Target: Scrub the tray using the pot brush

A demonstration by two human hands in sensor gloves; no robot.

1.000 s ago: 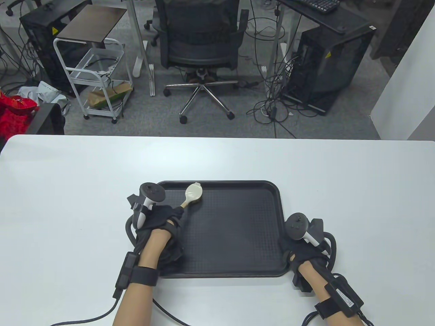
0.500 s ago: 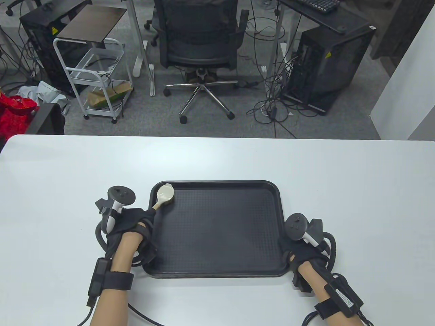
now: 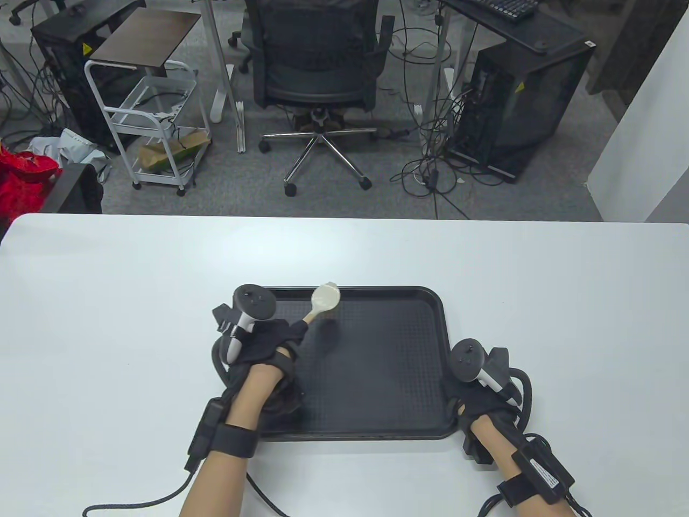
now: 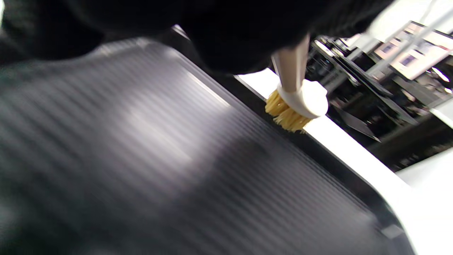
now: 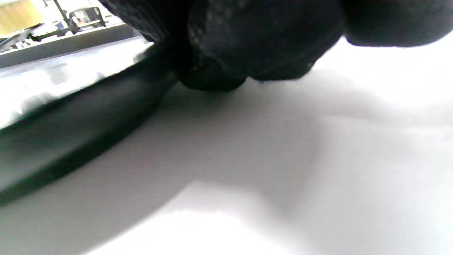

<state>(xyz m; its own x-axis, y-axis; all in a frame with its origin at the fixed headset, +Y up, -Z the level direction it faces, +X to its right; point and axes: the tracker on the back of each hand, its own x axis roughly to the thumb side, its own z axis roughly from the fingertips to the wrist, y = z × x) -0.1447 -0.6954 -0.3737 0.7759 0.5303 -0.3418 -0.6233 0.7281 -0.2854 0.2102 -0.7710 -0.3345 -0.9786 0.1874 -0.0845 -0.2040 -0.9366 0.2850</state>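
Note:
A black textured tray (image 3: 377, 377) lies on the white table. My left hand (image 3: 264, 344) grips the handle of a pot brush with a cream head (image 3: 327, 297), held over the tray's far left part near the far rim. In the left wrist view the cream head (image 4: 308, 102) and yellow bristles (image 4: 286, 118) point down, seemingly just above the tray floor (image 4: 141, 141). My right hand (image 3: 473, 393) holds the tray's right rim near its near corner. In the right wrist view its fingertips (image 5: 219, 71) touch the table beside the rim (image 5: 70, 117).
The white table (image 3: 107, 301) spreads wide on every side of the tray. Glove cables (image 3: 269, 493) trail along the near edge. An office chair (image 3: 317, 70), a white cart (image 3: 156, 124) and computer towers stand on the floor beyond the table's far edge.
My left hand swept the brush left to the tray's far left corner, then back right past where it began; the head now casts a shadow on the tray. My right hand has stayed put.

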